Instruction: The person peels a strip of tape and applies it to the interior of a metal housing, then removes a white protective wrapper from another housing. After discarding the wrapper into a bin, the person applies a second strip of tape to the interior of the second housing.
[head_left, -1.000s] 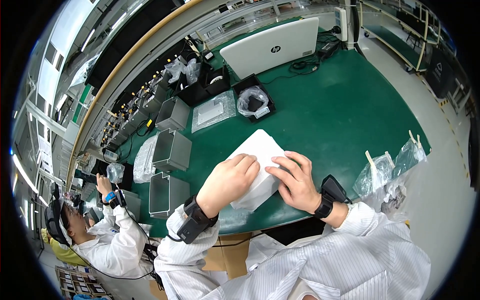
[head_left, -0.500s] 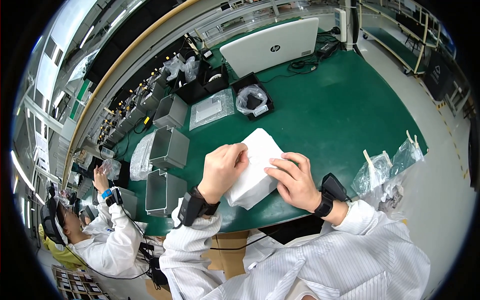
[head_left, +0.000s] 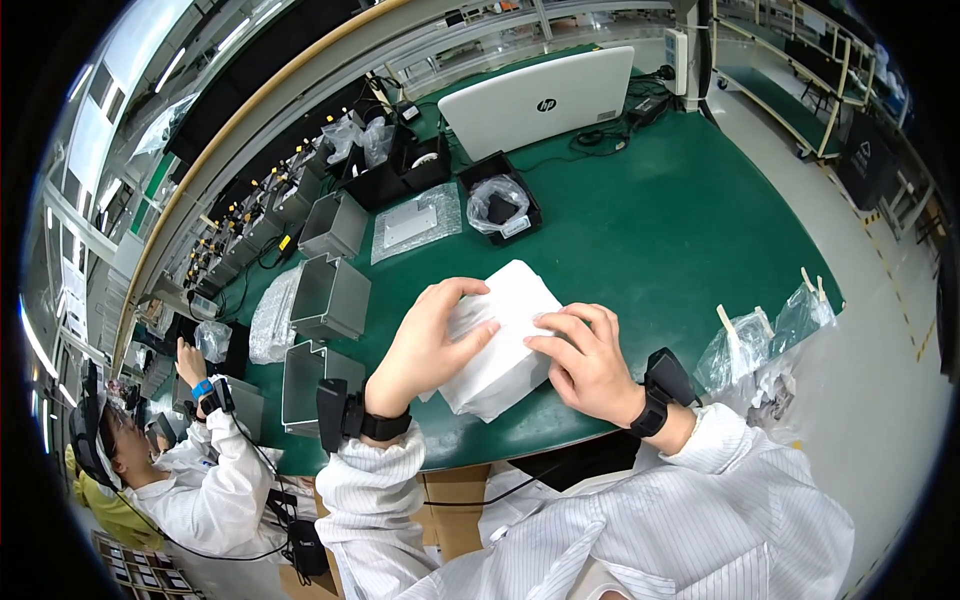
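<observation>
Head view: white foam-wrapped flat pack (head_left: 505, 335) lies on the green counter (head_left: 660, 230) near its front edge, just ahead of the person. Its long axis runs diagonally, near-left corner to far-right corner. Left hand (head_left: 430, 345) is on the pack's left side, fingers (head_left: 470, 335) curled over the wrap, thumb up along the far-left edge; looks like it pinches the wrap, but how tight I cannot tell. Right hand (head_left: 585, 360) lies on the right side, fingers together and flat, pressing down, tips pointing left toward the other hand. Both hands touch it, about equally near. The pack's far end sticks out beyond both hands. Grey metal boxes (head_left: 330, 295) stand well apart to the left.
</observation>
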